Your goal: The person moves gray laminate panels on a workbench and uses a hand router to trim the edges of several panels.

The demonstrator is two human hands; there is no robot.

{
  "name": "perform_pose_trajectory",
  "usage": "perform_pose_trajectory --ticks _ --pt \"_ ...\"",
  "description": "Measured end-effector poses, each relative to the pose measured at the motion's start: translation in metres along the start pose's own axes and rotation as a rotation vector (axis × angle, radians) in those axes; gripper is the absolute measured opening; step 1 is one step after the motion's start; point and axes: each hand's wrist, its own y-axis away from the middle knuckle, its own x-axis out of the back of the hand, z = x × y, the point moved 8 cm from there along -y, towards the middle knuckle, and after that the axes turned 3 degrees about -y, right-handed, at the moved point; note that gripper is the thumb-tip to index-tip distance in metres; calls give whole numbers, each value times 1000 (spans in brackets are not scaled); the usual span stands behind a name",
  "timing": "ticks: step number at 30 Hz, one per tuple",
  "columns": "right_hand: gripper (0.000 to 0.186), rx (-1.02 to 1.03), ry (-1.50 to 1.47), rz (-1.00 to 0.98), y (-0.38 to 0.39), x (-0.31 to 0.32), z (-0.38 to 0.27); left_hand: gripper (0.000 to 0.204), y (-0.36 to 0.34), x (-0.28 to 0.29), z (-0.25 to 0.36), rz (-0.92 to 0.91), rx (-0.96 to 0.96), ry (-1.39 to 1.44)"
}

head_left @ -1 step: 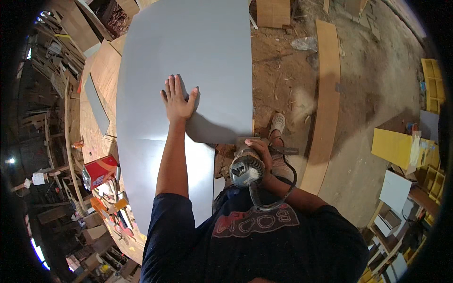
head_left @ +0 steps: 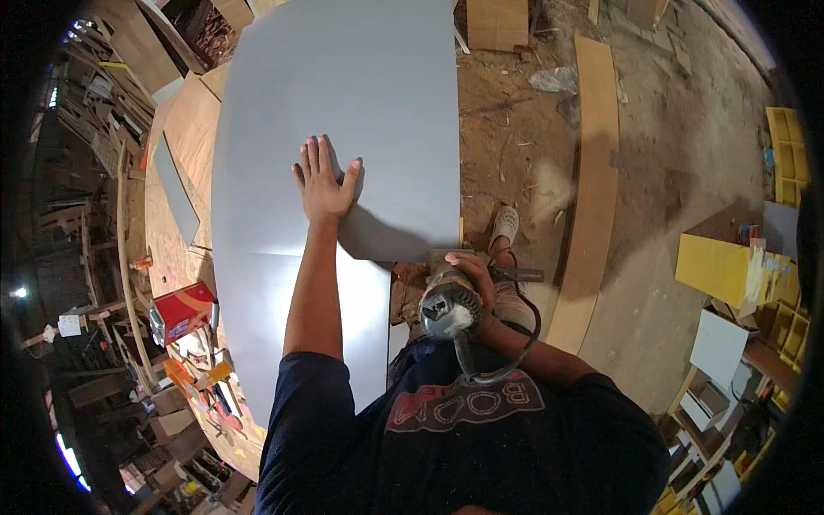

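My left hand (head_left: 324, 184) lies flat on a large grey sheet (head_left: 360, 94), its fingers spread. The sheet has a step cut into its near right side. At the corner of that step, my right hand (head_left: 472, 275) is wrapped round a corded power tool (head_left: 451, 309) with a dark, dusty, vented body. The tool's front end meets the sheet's edge; its blade or bit is hidden. A dark cable (head_left: 528, 343) loops from the tool's rear past my right forearm.
Left of the sheet, a plywood surface (head_left: 184, 129) carries a narrow grey offcut (head_left: 176, 193), a red tin (head_left: 184, 313) and scattered tools. On the floor to the right lies a long wooden board (head_left: 592, 189). Yellow panels (head_left: 712, 266) stand farther right. My shoe (head_left: 506, 225) is beside the sheet.
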Motion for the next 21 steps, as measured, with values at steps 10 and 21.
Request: perform_pose_trajectory --ticks 10,21 --pt "55 35 -40 44 -13 -1 8 97 0 -6 -6 -26 -1 -18" --pt "44 -54 -141 66 -21 -1 38 97 0 0 1 -33 -27 -23"
